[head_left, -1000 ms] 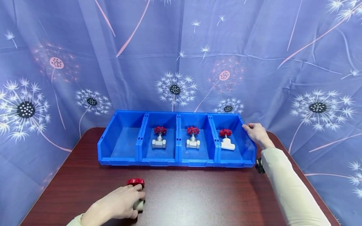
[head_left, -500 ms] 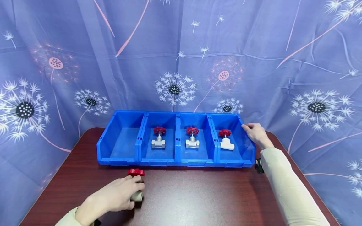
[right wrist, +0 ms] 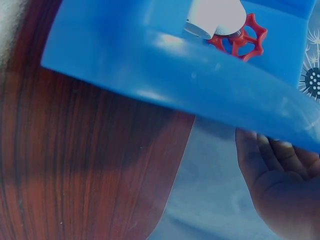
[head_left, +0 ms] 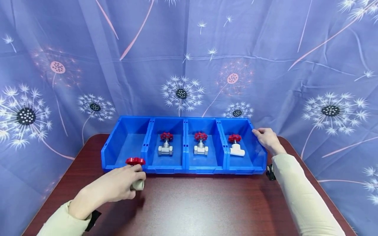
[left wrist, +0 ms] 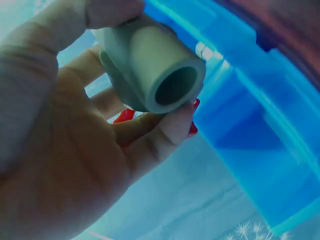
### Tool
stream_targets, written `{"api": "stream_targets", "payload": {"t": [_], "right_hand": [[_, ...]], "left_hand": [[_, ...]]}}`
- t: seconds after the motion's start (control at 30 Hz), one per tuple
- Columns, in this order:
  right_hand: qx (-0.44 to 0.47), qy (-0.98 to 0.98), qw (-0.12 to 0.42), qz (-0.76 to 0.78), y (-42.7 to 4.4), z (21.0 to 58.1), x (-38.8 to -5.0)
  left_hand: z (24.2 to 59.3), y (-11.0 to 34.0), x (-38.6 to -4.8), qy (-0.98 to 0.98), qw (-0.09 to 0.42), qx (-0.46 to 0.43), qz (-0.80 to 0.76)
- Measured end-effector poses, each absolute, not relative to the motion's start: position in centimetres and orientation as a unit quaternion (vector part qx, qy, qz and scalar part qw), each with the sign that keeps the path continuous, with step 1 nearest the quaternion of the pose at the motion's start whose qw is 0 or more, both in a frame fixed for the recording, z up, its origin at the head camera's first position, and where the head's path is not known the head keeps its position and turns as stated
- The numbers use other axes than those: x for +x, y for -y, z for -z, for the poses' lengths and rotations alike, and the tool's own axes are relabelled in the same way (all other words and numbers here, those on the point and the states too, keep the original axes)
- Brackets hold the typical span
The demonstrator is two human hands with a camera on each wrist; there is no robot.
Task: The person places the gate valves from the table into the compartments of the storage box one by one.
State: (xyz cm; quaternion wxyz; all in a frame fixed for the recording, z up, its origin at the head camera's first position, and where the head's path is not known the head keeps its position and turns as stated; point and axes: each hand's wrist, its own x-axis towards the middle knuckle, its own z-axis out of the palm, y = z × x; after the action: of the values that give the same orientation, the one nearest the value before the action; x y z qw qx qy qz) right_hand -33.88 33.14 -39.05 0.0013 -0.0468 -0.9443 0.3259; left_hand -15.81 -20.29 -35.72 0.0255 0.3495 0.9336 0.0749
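Observation:
My left hand (head_left: 113,185) holds a beige plastic valve (left wrist: 162,60) with a red handwheel (head_left: 135,161), raised at the front of the leftmost blue bin (head_left: 130,149). In the left wrist view the thumb and fingers grip its pipe body, whose round open end faces the camera. My right hand (head_left: 268,140) grips the outer side rim of the rightmost bin (head_left: 251,159); in the right wrist view its fingers lie against the outside wall. That bin contains a white plastic valve (head_left: 237,150). Metal valves with red wheels stand in the two middle bins: one valve (head_left: 165,149), another valve (head_left: 201,149).
The blue bins stand joined in a row at the back of a dark red wooden table (head_left: 192,203). Behind them hangs a blue-violet curtain (head_left: 141,75) with dandelion prints. A black strap (head_left: 93,220) shows at the left wrist.
My left hand has lifted the beige valve off the table and carried it forward to the leftmost bin's front edge. The right hand stays on the bin rim.

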Motion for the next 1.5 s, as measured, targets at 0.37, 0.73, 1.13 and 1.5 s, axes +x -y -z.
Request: {"api": "stream_targets", "payload": {"t": [0.37,0.73,1.13,1.5], "right_hand": [[-0.048,0.949,0.009,-0.311,-33.3,39.1,-34.0],[-0.048,0.949,0.011,-0.311,-33.4,39.1,-33.7],[-0.057,0.947,0.013,-0.317,-33.5,39.4,-34.0],[-0.055,0.945,0.009,-0.321,-33.1,39.1,-33.8]], "left_hand": [[34.8,22.0,-19.1,-0.953,0.032,0.296,-0.056],[34.9,23.0,-22.8,-0.957,0.068,0.272,-0.077],[35.8,24.3,-27.2,-0.960,0.113,0.242,-0.090],[37.0,24.0,-29.6,-0.962,0.128,0.233,-0.064]]}}
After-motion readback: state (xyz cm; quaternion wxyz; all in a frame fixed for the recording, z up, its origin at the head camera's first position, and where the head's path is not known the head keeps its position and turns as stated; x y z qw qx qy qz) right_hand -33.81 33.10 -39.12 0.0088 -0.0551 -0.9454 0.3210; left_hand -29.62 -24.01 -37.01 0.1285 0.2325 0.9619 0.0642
